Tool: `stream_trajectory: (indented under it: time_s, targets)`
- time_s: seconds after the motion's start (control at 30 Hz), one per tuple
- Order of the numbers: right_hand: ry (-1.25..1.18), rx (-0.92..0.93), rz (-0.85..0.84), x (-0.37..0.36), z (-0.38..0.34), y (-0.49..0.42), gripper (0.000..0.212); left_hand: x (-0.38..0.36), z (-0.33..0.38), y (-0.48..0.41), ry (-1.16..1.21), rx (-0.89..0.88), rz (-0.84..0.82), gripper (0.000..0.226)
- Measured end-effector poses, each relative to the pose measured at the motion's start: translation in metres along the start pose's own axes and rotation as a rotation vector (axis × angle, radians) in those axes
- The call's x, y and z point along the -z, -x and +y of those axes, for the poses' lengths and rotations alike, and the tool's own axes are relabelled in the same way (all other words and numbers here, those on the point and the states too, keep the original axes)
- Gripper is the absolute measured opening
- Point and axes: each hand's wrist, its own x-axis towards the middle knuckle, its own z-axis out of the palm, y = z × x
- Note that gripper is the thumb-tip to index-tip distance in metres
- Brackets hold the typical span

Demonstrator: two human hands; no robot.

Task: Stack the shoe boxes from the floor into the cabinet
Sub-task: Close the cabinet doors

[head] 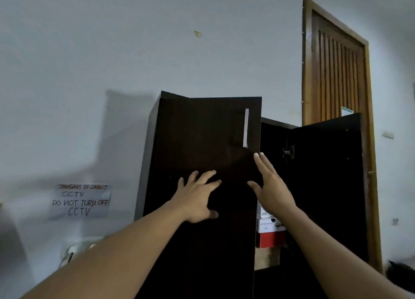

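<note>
step in hand: i read this as door work on the cabinet (148, 154), not box carrying; neither of my hands holds a box.
left hand: my left hand (197, 197) lies spread, fingers fanned, palm flat on the front of the left door (202, 130).
right hand: my right hand (270, 186) has straight fingers together, laid along that door's free edge, just under the handle (246, 128); it grips nothing.
shoe boxes: the shoe boxes (269, 231) sit stacked inside the cabinet, just below my right wrist, seen through the gap: white on red on a brownish one.
right door: the right door (325, 175) stands swung wide, beyond my right hand.
progress: some boxes are in; the floor is out of view, so i cannot tell whether any are left.
next move: whether this door should swing shut or open i cannot tell. closing it calls for an even push from both hands, then a reach across for the right door.
</note>
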Motion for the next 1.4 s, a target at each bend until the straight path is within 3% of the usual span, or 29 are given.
stream_trajectory:
  time_s: [0.1, 0.27, 0.43, 0.67, 0.83, 0.97, 1.03, 1.17, 1.4]
  targets:
    - [-0.081, -0.089, 0.061, -0.037, 0.015, -0.003, 0.086, -0.016, -0.021, -0.009, -0.04, -0.023, 0.066, 0.091]
    - [0.034, -0.172, 0.159, -0.08, 0.025, -0.01, 0.083, -0.045, -0.051, -0.019, -0.285, -0.064, 0.16, 0.094]
    - [0.01, -0.217, 0.159, -0.125, 0.036, -0.015, 0.083, -0.074, -0.071, -0.027, -0.444, -0.068, 0.209, 0.096]
    - [-0.247, -0.173, -0.058, -0.202, 0.052, -0.007, 0.082, -0.105, -0.105, -0.029, -0.604, -0.085, 0.139, 0.102]
    - [-0.28, -0.135, -0.167, -0.229, 0.063, 0.0, 0.08, -0.114, -0.11, -0.03, -0.653, -0.053, 0.103, 0.102]
    - [-0.293, -0.132, -0.264, -0.207, 0.074, 0.002, 0.074, -0.107, -0.097, -0.029, -0.657, -0.013, 0.047, 0.105]
    - [-0.296, -0.147, -0.235, -0.189, 0.08, 0.008, 0.07, -0.098, -0.089, -0.029, -0.623, 0.014, -0.006, 0.104]
    - [-0.318, -0.239, -0.105, -0.116, 0.107, 0.029, 0.063, -0.067, -0.038, -0.041, -0.394, -0.027, 0.013, 0.093]
    - [-0.134, -0.405, 0.269, 0.025, 0.186, 0.096, 0.045, -0.049, 0.145, -0.112, -0.115, -0.384, 0.236, 0.073]
